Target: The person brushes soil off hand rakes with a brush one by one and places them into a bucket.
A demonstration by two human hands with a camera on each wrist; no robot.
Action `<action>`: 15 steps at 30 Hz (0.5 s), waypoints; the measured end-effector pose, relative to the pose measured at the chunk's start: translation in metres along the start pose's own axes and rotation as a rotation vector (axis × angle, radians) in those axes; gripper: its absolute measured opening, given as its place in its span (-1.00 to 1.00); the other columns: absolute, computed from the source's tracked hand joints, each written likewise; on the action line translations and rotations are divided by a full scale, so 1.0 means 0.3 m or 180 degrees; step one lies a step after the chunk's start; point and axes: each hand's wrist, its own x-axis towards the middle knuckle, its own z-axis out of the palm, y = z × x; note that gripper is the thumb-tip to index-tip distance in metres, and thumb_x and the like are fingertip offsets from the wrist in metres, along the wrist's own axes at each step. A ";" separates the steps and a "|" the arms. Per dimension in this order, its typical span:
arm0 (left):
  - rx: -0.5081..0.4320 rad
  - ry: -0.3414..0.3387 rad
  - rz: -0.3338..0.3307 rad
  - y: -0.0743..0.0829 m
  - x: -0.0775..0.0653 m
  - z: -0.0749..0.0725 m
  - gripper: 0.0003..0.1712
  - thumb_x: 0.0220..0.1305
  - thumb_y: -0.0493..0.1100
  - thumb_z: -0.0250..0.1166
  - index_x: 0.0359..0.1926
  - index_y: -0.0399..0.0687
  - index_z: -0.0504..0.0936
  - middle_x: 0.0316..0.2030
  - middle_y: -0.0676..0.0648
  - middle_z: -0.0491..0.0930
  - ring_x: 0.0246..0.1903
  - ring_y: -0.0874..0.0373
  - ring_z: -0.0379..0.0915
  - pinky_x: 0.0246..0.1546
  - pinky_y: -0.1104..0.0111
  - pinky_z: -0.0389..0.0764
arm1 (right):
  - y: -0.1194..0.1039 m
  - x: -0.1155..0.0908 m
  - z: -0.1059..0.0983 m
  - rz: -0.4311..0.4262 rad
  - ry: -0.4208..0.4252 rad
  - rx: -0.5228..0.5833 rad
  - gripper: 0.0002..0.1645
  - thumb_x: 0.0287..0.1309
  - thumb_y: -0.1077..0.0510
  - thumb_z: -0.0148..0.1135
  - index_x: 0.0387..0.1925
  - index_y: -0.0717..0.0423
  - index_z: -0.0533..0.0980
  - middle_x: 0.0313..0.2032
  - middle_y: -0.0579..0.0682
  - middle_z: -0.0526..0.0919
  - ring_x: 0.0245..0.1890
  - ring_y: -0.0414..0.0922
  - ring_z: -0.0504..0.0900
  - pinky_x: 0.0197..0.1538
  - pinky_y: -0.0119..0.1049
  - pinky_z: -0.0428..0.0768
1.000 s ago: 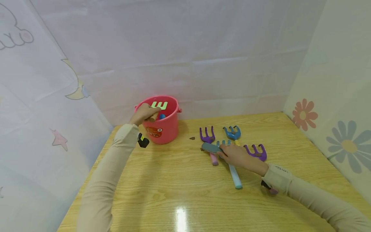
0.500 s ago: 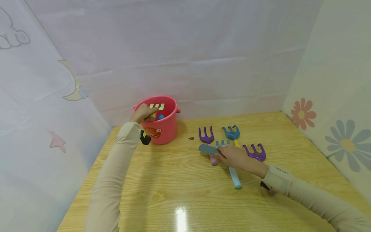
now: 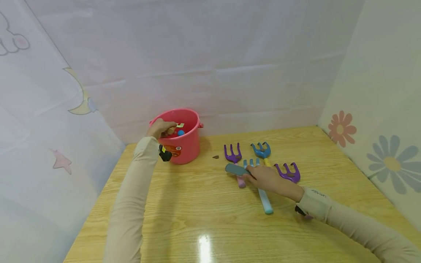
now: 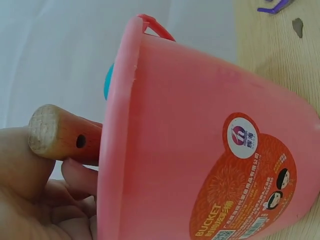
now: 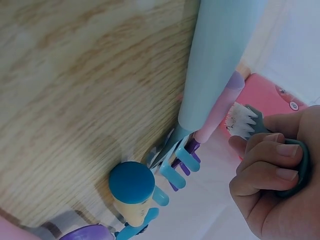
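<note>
My left hand [image 3: 161,128] is at the near left rim of the pink bucket [image 3: 189,151], gripping a small rake by its wooden handle [image 4: 65,135]. Its pale green tines [image 3: 179,125] are inside the bucket. A round blue end [image 3: 181,133] of something shows beside it in there. My right hand [image 3: 264,178] holds a grey-green brush [image 3: 235,169] with white bristles [image 5: 240,120], fingers curled round its looped handle. Under that hand lies a light blue rake [image 3: 265,201], and the brush hovers over the pink handle of a purple rake [image 3: 233,157].
Near the right hand, a blue rake with a yellow handle [image 3: 262,151] and another purple rake [image 3: 291,176] lie on the wooden table [image 3: 184,219]. Brown flecks dot the rakes, and one brown bit [image 3: 215,157] is beside the bucket. Printed cloth walls stand behind and at the sides.
My left hand has lowered the rake, so its green tines sit deeper in the bucket. The right hand with the brush has barely moved, while the view has shifted slightly.
</note>
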 end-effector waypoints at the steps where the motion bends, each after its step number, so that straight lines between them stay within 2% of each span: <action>1: -0.0030 0.0019 0.0002 0.000 0.001 0.002 -0.51 0.41 -0.16 0.18 -0.72 -0.06 0.37 -0.75 0.02 0.31 -0.73 0.23 0.19 -0.63 0.46 0.24 | 0.000 -0.001 0.000 -0.0005 0.0008 -0.0004 -0.77 0.41 0.09 0.14 -0.38 0.11 0.44 -0.70 -0.20 0.29 -0.77 -0.33 0.23 -0.72 -0.51 0.12; 5: 0.0038 0.0157 -0.0016 0.001 0.011 0.007 -0.54 0.36 -0.18 0.23 -0.72 -0.06 0.38 -0.77 0.04 0.32 -0.74 0.23 0.24 -0.63 0.47 0.31 | -0.003 -0.003 -0.004 0.0022 -0.0006 0.0000 -0.77 0.41 0.09 0.14 -0.37 0.12 0.45 -0.69 -0.20 0.30 -0.77 -0.33 0.24 -0.71 -0.51 0.12; 9: 0.0237 0.0293 -0.0040 -0.005 0.025 0.010 -0.55 0.33 -0.16 0.25 -0.72 -0.06 0.41 -0.77 0.05 0.33 -0.73 0.24 0.30 -0.60 0.47 0.39 | -0.008 -0.001 -0.008 0.0070 -0.0056 0.0028 -0.78 0.42 0.08 0.12 -0.34 0.12 0.47 -0.69 -0.19 0.31 -0.76 -0.32 0.25 -0.71 -0.50 0.13; 15: 0.0389 0.0393 -0.0067 -0.009 0.033 0.016 -0.61 0.28 -0.15 0.29 -0.68 -0.07 0.43 -0.77 0.05 0.35 -0.71 0.22 0.35 -0.57 0.46 0.43 | -0.014 -0.004 -0.014 0.0071 -0.0059 0.0058 -0.77 0.42 0.07 0.11 -0.33 0.13 0.47 -0.69 -0.19 0.31 -0.76 -0.32 0.25 -0.71 -0.50 0.13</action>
